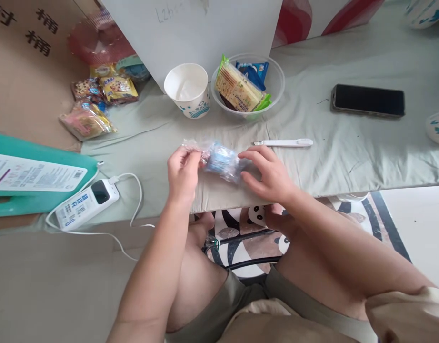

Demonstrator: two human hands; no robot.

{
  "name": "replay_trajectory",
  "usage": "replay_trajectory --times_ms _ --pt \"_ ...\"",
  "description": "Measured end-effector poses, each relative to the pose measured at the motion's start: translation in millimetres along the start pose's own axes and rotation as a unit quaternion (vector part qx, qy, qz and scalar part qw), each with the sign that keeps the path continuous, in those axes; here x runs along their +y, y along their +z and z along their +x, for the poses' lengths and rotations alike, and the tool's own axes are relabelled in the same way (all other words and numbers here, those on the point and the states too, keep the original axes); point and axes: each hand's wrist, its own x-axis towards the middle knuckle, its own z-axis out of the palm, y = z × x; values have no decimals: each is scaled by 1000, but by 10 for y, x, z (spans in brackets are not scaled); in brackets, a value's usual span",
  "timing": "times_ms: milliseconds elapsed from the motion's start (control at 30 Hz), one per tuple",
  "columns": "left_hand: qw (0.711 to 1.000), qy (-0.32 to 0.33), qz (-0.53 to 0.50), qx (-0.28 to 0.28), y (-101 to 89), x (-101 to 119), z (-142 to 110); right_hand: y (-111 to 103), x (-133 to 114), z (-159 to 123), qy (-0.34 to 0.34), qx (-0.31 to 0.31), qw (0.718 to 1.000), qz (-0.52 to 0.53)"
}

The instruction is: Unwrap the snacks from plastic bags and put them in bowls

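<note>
Tan shirt [408,314] closest; tablecloth [376,155] edge near, white box [198,35] behind. Left hand [184,174] pinches pinkish wrapper [205,154]; right hand [268,174] half-open against blue packet [222,161].

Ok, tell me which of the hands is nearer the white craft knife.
Right. The right hand is just below the white craft knife, by its blade end; the left hand is farther left, beyond the blue packet.

The left hand [184,166] is pinching crinkled film [205,153] at the blue packet's [222,161] nine o'clock; the right hand [267,171] is bordering three o'clock.
</note>
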Motion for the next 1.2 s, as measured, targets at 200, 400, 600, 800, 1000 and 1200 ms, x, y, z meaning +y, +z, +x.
replay_trajectory --times_ms 200,400,600,800,1000,1200 --pt "971 -159 -179 2 -32 106 13 -83 -32 -1 -1 -35 998 48" --pt "976 -152 -139 77 -107 68 127 -147 57 -16 18 -31 996 86" --pt "985 -111 -114 71 -143 42 173 -144 78 -12 22 -47 996 66" --pt "991 -66 -84 78 -153 -30 204 -193 55 14 65 -52 994 75" --pt "989 -56 -94 96 -223 -42 263 -317 102 12 79 26 996 25" --pt "987 -109 -28 116 -358 -78 324 -428 323 -18 148 92 979 -108"
